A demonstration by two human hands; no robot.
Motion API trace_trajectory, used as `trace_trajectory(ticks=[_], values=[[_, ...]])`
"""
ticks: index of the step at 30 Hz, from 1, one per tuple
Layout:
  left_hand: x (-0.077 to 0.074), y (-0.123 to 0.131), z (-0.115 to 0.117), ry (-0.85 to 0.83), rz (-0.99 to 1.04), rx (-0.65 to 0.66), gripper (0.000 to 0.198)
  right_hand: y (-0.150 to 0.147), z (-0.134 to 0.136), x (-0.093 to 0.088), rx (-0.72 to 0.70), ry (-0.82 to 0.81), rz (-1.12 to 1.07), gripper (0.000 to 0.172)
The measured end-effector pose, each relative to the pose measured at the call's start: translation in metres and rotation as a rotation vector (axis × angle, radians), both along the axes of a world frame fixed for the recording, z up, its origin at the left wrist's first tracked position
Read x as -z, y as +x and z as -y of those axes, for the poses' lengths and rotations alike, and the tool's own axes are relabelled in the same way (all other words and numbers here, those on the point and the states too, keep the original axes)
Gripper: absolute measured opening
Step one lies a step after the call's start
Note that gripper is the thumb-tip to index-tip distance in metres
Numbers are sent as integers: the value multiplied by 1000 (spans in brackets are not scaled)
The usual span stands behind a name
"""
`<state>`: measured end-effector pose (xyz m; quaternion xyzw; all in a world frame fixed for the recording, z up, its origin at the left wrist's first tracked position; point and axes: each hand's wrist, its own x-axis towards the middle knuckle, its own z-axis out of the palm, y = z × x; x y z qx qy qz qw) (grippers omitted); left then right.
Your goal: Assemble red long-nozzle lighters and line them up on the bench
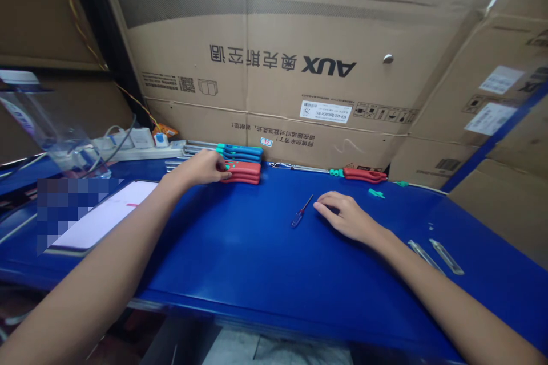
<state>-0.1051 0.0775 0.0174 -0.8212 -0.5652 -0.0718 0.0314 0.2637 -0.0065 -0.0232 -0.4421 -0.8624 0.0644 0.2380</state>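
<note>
My left hand (209,167) reaches to the back of the table, its fingers curled on a red utility lighter (244,170) in a small stack of red-handled ones. Its fingertips are partly hidden. Right behind that stack lie blue utility lighters (242,151) with green parts and metal tubes. My right hand (345,215) rests on the blue table (257,256), thumb and fingers bent a little apart, with nothing in it. Just left of its fingertips lies a small screwdriver (302,212) with a clear purplish handle.
Another red lighter (363,174) lies along the cardboard wall (257,17), near small green pieces (377,194). Two clear plastic pieces (446,256) are at the right. At the left are a lit tablet or phone (103,217), a power strip (166,151) and a plastic bottle (55,125).
</note>
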Motion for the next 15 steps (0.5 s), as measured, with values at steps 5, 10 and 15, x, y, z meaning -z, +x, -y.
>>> trace_trajectory(ticks=[5,10,15], values=[[1,-1,-1,16,0,11,30,0,0,0,5,0,1,34],[2,0,0,20,6,7,29,-1,0,-1,3,-3,8,34],[1,0,-1,8,2,11,28,-1,0,-1,3,2,5,34]])
